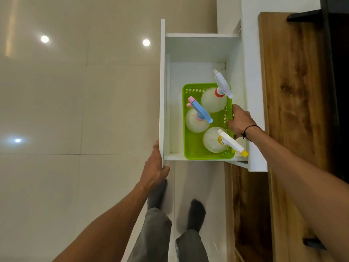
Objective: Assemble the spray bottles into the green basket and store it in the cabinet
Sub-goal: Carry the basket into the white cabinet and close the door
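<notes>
Right hand [240, 120] grips green basket [194, 150]; left hand [155, 170] holds drawer front [162, 91].

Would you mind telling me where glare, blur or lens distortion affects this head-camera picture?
Head view: round glare spots from ceiling lights on the glossy floor tiles; the socked feet are motion-blurred; wide-angle distortion slants the drawer walls and wooden countertop; the green basket, spray bottles, left hand and right hand are evenly lit and fairly sharp.

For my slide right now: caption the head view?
Right hand sets green basket of three spray bottles into white drawer; left hand grips its front.
</notes>
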`<state>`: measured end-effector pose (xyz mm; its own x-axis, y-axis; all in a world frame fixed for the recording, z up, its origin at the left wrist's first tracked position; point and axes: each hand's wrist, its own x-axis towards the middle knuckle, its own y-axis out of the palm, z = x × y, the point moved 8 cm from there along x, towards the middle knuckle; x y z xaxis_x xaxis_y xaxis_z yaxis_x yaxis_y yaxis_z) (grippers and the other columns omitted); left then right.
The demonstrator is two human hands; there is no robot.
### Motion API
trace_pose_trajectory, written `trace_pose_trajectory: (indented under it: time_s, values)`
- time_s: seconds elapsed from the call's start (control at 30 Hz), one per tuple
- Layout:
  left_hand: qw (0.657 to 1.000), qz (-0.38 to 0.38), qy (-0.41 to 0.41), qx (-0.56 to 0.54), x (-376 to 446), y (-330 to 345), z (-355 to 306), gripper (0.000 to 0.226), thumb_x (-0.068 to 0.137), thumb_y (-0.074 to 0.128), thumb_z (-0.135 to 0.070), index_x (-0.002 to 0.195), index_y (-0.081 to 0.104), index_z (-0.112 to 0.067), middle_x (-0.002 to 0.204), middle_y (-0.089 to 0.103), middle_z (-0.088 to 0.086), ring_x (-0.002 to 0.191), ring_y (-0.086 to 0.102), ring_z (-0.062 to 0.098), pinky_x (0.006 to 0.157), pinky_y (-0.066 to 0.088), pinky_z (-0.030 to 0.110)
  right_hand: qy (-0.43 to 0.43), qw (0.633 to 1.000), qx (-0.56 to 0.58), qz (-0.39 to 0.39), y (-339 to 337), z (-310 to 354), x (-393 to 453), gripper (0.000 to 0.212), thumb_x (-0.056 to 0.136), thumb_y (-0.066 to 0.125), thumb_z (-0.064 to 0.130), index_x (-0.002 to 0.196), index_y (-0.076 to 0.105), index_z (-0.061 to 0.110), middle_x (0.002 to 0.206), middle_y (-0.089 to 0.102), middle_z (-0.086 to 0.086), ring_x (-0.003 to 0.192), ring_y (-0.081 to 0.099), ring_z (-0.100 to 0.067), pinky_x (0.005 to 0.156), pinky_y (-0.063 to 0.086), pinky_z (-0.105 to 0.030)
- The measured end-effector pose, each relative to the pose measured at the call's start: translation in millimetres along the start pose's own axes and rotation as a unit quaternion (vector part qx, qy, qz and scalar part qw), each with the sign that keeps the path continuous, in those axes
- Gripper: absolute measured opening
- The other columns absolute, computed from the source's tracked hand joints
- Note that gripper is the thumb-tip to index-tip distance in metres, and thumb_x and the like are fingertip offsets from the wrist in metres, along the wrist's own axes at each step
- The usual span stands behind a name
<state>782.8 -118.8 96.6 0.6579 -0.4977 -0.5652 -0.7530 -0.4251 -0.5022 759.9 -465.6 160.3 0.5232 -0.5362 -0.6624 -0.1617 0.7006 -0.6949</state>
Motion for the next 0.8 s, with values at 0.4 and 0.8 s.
trace_pose_trajectory:
  time_s: [0.4,0.8]
  values:
    - [1.0,0.019,-0.021,0.002,3.8,-13.1,24.8,0.111,0.087,0.07,-0.016,0.162,-0.008,-0.041,0.135,0.055,-0.006,0.089,0.066,0.02,0.077,0.063,0.032,0.025,1.0,-0.008,0.016,69.8,28.5,72.4,0.038,0.094,0.049,0.008,0.132,0.045,0.015,0.129,0.05,-0.023,0.111,0.059,-0.048,0.073,0.05,-0.04]
    - [0.999,0.013,-0.008,-0.042,9.4,-7.0,39.7,0.109,0.092,0.073,-0.022,0.156,-0.009,-0.055,0.114,0.039,-0.044,0.078,0.063,0.006,0.061,0.047,-0.002,0.05,0.999,0.003,0.013,122.4,30.5,138.9,0.038,0.093,0.046,0.007,0.131,0.046,0.014,0.133,0.05,-0.024,0.118,0.056,-0.049,0.072,0.048,-0.043]
